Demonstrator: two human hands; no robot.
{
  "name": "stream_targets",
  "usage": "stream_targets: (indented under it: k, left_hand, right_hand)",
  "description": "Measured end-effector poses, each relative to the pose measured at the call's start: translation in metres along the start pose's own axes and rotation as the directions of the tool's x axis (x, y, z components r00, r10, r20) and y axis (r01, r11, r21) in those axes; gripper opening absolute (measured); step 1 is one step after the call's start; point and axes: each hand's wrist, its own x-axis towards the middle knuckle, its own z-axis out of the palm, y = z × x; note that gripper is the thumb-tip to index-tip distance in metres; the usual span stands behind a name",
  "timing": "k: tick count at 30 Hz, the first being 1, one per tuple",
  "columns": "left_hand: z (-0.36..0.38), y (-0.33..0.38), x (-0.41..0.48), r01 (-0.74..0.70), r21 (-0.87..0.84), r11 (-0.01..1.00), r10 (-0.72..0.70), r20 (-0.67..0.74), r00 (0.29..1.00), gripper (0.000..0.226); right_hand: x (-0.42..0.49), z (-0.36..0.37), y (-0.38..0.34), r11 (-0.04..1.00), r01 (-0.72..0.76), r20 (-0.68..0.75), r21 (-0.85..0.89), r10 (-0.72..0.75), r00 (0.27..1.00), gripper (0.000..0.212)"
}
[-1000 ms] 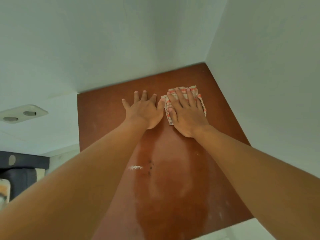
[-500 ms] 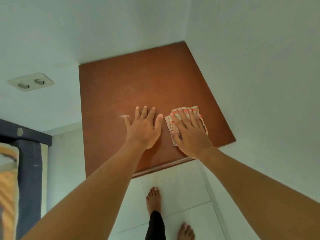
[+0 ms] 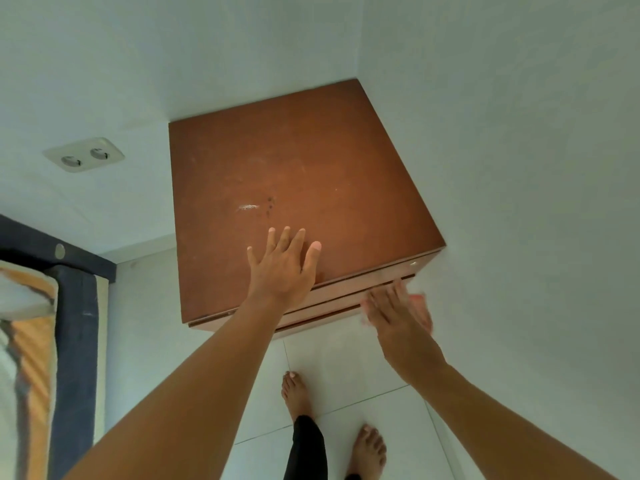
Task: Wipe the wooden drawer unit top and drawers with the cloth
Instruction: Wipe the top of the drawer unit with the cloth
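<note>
Items counted: one wooden drawer unit [image 3: 304,188], set in the corner where two pale walls meet, centre of the frame; one cloth [image 3: 420,308]; two hands; two bare feet at the bottom centre on the tiled floor [image 3: 346,368]; one double wall socket [image 3: 83,154] at upper left; one bed edge [image 3: 74,341] along the left border.

Left hand [image 3: 282,268]: flat on the unit's top near the front edge, fingers spread and empty.

Right hand [image 3: 398,315]: blurred, held at the unit's front face near its right corner, just below the top edge. Only a red-and-white sliver of cloth shows past the fingers on the right side, so the grip cannot be made out.

One white smear and a few dark specks mark the middle of the top.

Change from half a second earlier: the cloth and right hand have left the top surface and dropped over the front edge. The left hand remains on top.
</note>
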Motion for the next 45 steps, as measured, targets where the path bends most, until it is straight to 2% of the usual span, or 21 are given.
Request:
stream_targets:
  k: [2, 4, 6, 8, 11, 16, 19, 26, 31, 34, 38, 45]
  left_hand:
    - [0.001, -0.001, -0.004, -0.008, 0.004, 1.0, 0.008, 0.005, 1.0, 0.07]
    - [0.002, -0.002, -0.006, -0.014, 0.012, 1.0, 0.014, 0.011, 1.0, 0.069]
    - [0.0, -0.004, -0.005, -0.013, 0.023, 1.0, 0.013, 0.014, 1.0, 0.068]
    - [-0.004, -0.005, -0.001, -0.002, 0.031, 1.0, 0.001, 0.011, 1.0, 0.068]
    - [-0.02, -0.005, 0.008, 0.006, 0.028, 1.0, -0.006, 0.0, 1.0, 0.069]
    - [-0.062, -0.003, 0.039, -0.006, 0.034, 0.999, 0.008, -0.046, 0.999, 0.071]
    - [-0.086, -0.013, 0.069, -0.003, 0.036, 0.999, 0.004, -0.045, 0.999, 0.07]
    - [-0.128, -0.059, 0.169, 0.011, 0.036, 0.999, -0.009, -0.053, 0.999, 0.069]
    - [-0.151, -0.094, 0.245, 0.009, 0.039, 0.999, -0.006, -0.062, 0.998, 0.069]
    - [-0.158, -0.111, 0.283, 0.016, 0.046, 0.999, -0.012, -0.069, 0.998, 0.069]
    - [-0.153, -0.127, 0.316, 0.02, 0.039, 0.999, -0.017, -0.076, 0.997, 0.065]
    - [-0.135, -0.126, 0.328, 0.045, 0.038, 0.998, -0.043, -0.057, 0.997, 0.058]
  right_hand:
    - [-0.041, 0.017, 0.001, 0.994, -0.072, 0.102, 0.083, 0.063, 0.993, 0.075]
    - [-0.067, 0.024, 0.004, 0.984, -0.111, 0.146, 0.136, 0.091, 0.985, 0.087]
    - [-0.064, 0.015, 0.006, 0.975, -0.102, 0.096, 0.196, 0.084, 0.992, 0.087]
    - [-0.042, -0.011, 0.006, 0.974, -0.011, -0.01, 0.227, 0.013, 1.0, 0.075]
    - [0.01, -0.05, 0.011, 0.962, 0.085, -0.147, 0.258, -0.048, 0.988, 0.061]
    - [0.12, -0.106, 0.008, 0.944, 0.021, -0.215, 0.329, 0.054, 0.975, 0.064]
    - [0.193, -0.131, -0.001, 0.932, -0.022, -0.205, 0.362, 0.102, 0.973, 0.067]
    - [0.365, -0.145, -0.018, 0.911, 0.0, -0.152, 0.412, 0.069, 0.986, 0.067]
    - [0.462, -0.137, -0.026, 0.909, 0.022, -0.152, 0.417, 0.046, 0.987, 0.065]
    - [0.498, -0.124, -0.026, 0.916, 0.061, -0.108, 0.397, -0.02, 0.994, 0.057]
    - [0.523, -0.096, -0.02, 0.954, 0.074, -0.011, 0.289, -0.074, 0.997, 0.053]
    - [0.531, -0.068, -0.023, 0.988, 0.006, 0.115, 0.153, -0.024, 0.993, 0.063]
